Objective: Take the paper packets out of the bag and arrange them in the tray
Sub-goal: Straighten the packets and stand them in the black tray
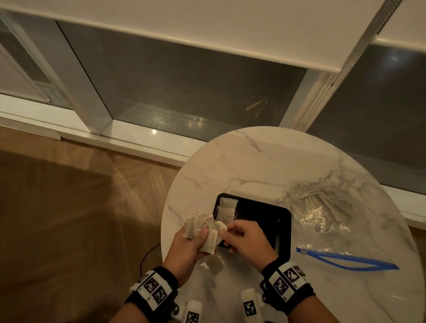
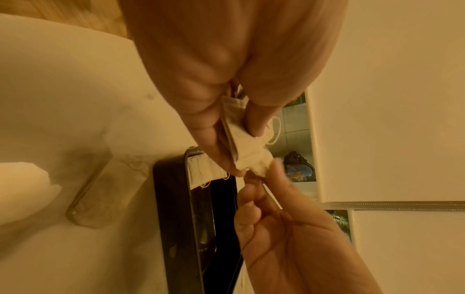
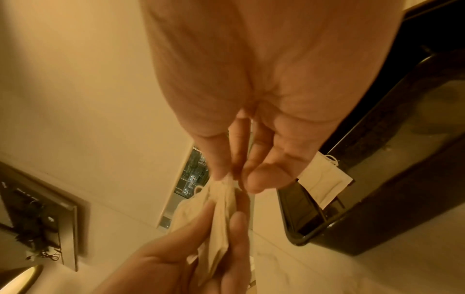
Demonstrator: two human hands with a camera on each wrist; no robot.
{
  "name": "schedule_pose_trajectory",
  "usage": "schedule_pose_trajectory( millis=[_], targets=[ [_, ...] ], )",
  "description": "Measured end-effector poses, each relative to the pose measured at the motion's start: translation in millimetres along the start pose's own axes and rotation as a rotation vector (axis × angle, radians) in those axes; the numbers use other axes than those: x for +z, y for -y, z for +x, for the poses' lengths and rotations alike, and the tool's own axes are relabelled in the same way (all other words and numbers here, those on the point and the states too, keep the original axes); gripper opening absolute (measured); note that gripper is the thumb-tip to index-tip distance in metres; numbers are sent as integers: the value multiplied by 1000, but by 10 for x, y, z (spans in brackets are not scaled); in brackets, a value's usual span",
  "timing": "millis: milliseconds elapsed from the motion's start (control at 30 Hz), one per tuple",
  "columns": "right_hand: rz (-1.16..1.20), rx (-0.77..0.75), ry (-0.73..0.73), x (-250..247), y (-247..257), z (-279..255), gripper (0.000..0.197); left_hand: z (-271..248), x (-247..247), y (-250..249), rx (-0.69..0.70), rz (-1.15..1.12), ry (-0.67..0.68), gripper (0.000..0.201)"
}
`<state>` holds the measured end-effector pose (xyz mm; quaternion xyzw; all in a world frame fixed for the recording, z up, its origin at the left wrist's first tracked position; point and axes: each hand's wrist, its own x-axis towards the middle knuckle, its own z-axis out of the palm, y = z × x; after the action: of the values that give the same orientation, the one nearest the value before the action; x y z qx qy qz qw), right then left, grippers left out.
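My left hand (image 1: 204, 235) grips a fanned bundle of beige paper packets (image 1: 198, 228) with strings, just off the near-left corner of the black tray (image 1: 261, 213). My right hand (image 1: 224, 230) pinches the end of one packet (image 1: 220, 225) in that bundle. The left wrist view shows the bundle (image 2: 241, 143) between my left fingers and the right hand (image 2: 266, 171) pinching its tip. Two or three packets (image 1: 225, 209) lie in the tray's far-left corner. To the right lies the clear bag (image 1: 327, 216) with a blue zip (image 1: 345, 261), more packets inside.
The tray and bag sit on a round marble table (image 1: 256, 163). One loose packet (image 1: 214, 262) lies on the table under my left hand. The table edge runs close on the left, with wood floor (image 1: 69, 203) beyond. A window and a low sill stand behind.
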<state>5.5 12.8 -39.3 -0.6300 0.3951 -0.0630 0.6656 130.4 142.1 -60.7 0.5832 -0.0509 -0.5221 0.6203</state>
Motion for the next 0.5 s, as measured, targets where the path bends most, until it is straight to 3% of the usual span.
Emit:
schedule_pose_trajectory(
  millis=[167, 333, 500],
  targets=[
    [-44, 15, -78, -84, -102, -196, 7, -67, -16, 47, -6, 71, -53, 24],
    [-216, 138, -42, -147, -342, -388, 9, -104, -215, 134, -70, 56, -159, 29],
    [-309, 219, 20, -120, -538, -435, 10, -212, -263, 167, -79, 20, -155, 26]
  ],
)
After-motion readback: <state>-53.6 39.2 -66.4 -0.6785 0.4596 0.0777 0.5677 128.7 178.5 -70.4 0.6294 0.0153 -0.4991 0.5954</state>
